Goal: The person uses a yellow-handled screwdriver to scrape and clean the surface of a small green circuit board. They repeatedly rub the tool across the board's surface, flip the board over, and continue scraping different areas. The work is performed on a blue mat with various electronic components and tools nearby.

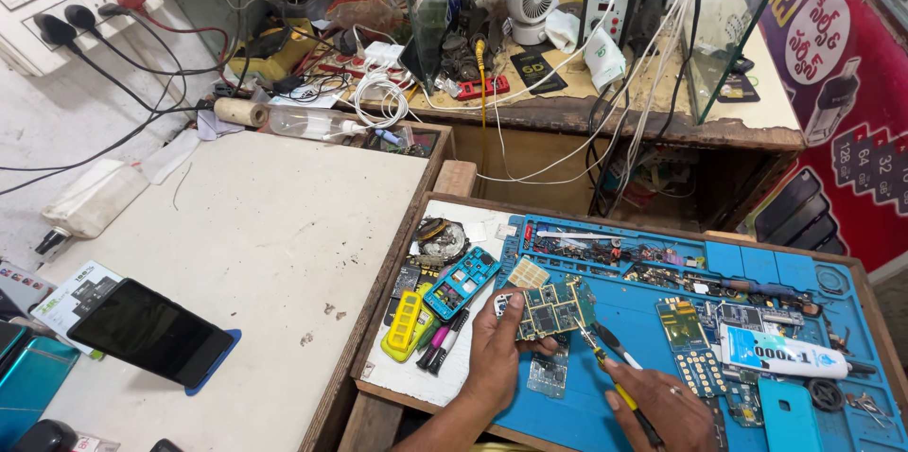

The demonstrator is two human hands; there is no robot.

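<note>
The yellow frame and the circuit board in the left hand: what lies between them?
In the head view, a blue phone frame lies between the yellow frame and the circuit board that the left hand holds. Pens lie just below it.

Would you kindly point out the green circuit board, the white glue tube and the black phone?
green circuit board (553, 308), head view, middle of its face.
white glue tube (776, 353), head view, mid-body.
black phone (147, 331), head view, centre of screen.

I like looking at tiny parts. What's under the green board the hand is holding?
Under the green board lies the blue mat, with another small board just below it. The left hand and the board itself cover the rest.
</note>
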